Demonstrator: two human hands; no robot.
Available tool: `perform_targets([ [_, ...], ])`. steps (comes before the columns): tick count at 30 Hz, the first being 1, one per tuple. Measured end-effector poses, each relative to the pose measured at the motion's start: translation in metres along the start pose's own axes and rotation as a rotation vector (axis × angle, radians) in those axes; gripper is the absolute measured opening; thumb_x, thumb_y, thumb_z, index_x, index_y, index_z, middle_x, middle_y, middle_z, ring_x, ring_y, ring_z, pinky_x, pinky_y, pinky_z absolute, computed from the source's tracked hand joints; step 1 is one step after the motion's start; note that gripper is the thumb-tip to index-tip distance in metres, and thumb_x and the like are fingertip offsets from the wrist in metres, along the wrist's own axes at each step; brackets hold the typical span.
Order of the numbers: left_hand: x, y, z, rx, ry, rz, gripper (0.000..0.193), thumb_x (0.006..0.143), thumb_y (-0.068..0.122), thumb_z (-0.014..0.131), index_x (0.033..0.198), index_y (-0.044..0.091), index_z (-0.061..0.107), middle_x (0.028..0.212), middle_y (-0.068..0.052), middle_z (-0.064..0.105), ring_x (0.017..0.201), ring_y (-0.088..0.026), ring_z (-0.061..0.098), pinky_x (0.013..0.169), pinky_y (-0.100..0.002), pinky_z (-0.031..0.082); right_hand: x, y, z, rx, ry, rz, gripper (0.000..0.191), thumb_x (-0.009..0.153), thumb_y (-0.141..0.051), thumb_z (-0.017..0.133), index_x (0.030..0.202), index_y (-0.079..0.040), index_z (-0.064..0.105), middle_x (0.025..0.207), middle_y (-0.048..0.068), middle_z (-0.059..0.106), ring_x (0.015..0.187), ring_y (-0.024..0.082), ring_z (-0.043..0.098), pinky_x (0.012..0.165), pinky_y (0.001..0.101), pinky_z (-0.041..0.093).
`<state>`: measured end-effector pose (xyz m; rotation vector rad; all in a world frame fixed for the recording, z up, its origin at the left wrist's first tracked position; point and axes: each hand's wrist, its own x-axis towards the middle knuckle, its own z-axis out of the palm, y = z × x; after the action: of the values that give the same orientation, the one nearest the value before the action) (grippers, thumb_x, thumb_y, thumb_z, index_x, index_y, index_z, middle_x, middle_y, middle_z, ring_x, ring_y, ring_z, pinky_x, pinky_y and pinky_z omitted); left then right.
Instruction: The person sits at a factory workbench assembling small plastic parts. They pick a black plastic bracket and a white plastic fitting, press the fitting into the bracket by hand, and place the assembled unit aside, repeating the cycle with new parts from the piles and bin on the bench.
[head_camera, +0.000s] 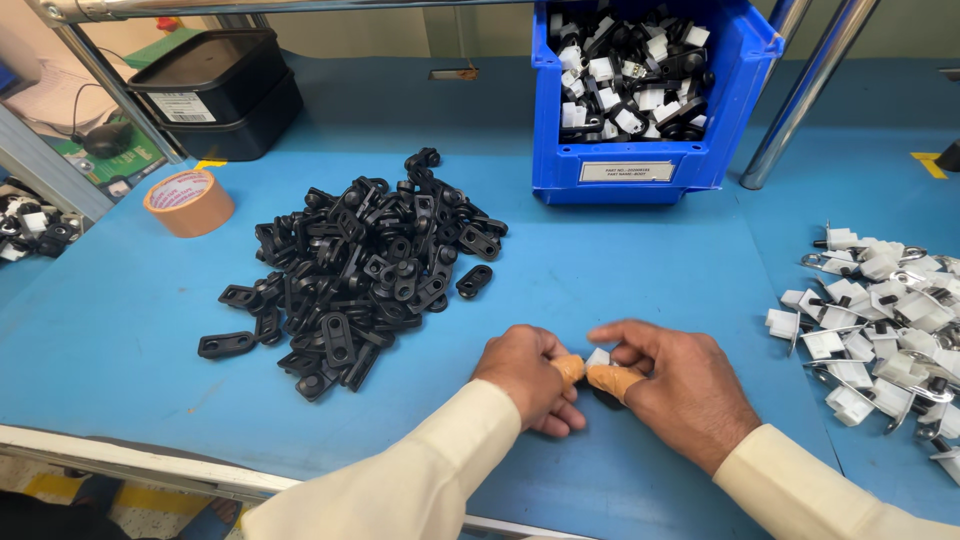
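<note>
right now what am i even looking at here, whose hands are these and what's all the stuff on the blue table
This is one picture from a camera worn on a person's head, looking down at their own two bare hands; there is no machine. The left hand and right hand meet over the blue table, pinching a small white part between them; orange covers sit on some fingertips. To the left lies a pile of black plastic pieces. To the right lies a heap of white parts with metal clips. Behind stands a blue bin of mixed black and white parts. A roll of brown tape sits far left.
</note>
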<state>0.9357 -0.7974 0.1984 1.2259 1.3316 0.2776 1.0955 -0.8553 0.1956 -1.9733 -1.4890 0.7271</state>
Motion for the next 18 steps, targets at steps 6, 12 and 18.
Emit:
perform_targets([
  [6, -0.008, 0.0, 0.011, 0.048, 0.029, 0.03, 0.003, 0.09, -0.001, 0.068, 0.092, -0.003, 0.066, 0.083, -0.013, 0.075, 0.065, -0.023, 0.078, 0.05, -0.031, 0.063, 0.016, 0.015, 0.003, 0.166, -0.035, -0.033, 0.03, 0.078, -0.001, 0.079, 0.107, -0.011, 0.08, 0.084, 0.004, 0.079, 0.074, 0.011, 0.073, 0.071, 0.026, 0.059],
  [12, 0.001, 0.009, 0.017, 0.078, -0.017, 0.022, 0.006, 0.094, -0.004, 0.058, 0.096, -0.006, 0.063, 0.082, -0.018, 0.074, 0.065, -0.028, 0.078, 0.049, -0.034, 0.063, 0.026, 0.048, 0.004, 0.432, -0.118, -0.042, 0.035, 0.084, 0.008, 0.063, 0.113, -0.005, 0.079, 0.092, 0.006, 0.08, 0.08, 0.01, 0.071, 0.073, 0.0257, 0.057],
  [18, 0.001, 0.011, 0.018, -0.052, -0.055, -0.038, 0.009, 0.096, -0.001, 0.056, 0.099, -0.006, 0.063, 0.085, -0.019, 0.072, 0.067, -0.032, 0.077, 0.05, -0.037, 0.064, 0.035, 0.054, 0.002, 0.512, -0.199, -0.015, 0.027, 0.087, -0.002, 0.07, 0.113, -0.003, 0.077, 0.085, 0.008, 0.074, 0.073, 0.013, 0.065, 0.066, 0.0285, 0.054],
])
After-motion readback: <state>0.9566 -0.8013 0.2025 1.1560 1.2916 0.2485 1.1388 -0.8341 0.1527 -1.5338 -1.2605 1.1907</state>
